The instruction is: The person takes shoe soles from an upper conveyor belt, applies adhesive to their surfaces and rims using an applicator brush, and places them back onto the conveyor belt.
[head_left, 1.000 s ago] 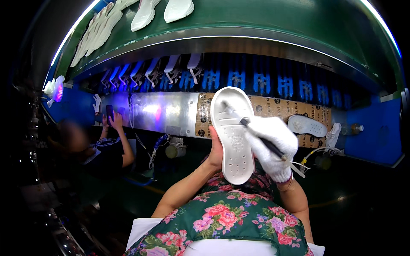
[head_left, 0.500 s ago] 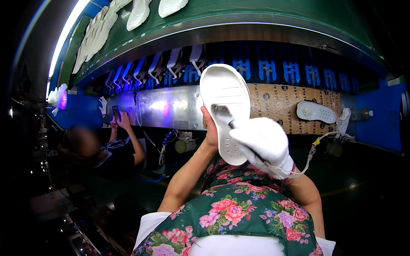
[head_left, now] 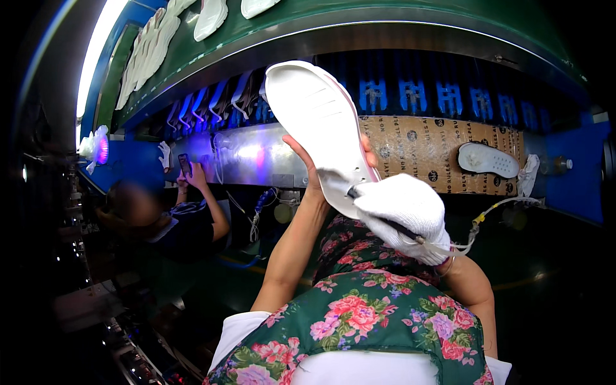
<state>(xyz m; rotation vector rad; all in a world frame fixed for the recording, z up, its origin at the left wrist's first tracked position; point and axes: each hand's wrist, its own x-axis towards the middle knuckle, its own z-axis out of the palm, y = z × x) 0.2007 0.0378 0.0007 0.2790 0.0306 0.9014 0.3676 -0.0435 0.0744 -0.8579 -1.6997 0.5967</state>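
My bare left hand (head_left: 314, 181) is closed around a white shoe sole (head_left: 316, 106), thumb along one edge and fingertips showing past the other. The sole is tilted, its broad end pointing up and left, with grooves across the forepart and small holes toward the narrow end. A white knitted glove covers my right hand (head_left: 407, 212), which grips a black-handled brush (head_left: 352, 192). Its bristles touch the sole's inner face near the narrow end. A thin clear tube (head_left: 471, 240) runs off from the brush beside my right wrist.
A light grey sole (head_left: 489, 160) lies on a printed cardboard sheet (head_left: 410, 144) at right. White pieces hang among blue-lit holders (head_left: 410, 96) behind. More white soles (head_left: 151, 48) rest on the green upper belt (head_left: 398, 16). At left, another person's hands (head_left: 197, 176) hold a phone.
The sole has moved up and left and tilted further. The brush has shifted from its middle toward the narrow end. The hanging pieces behind have slid left.
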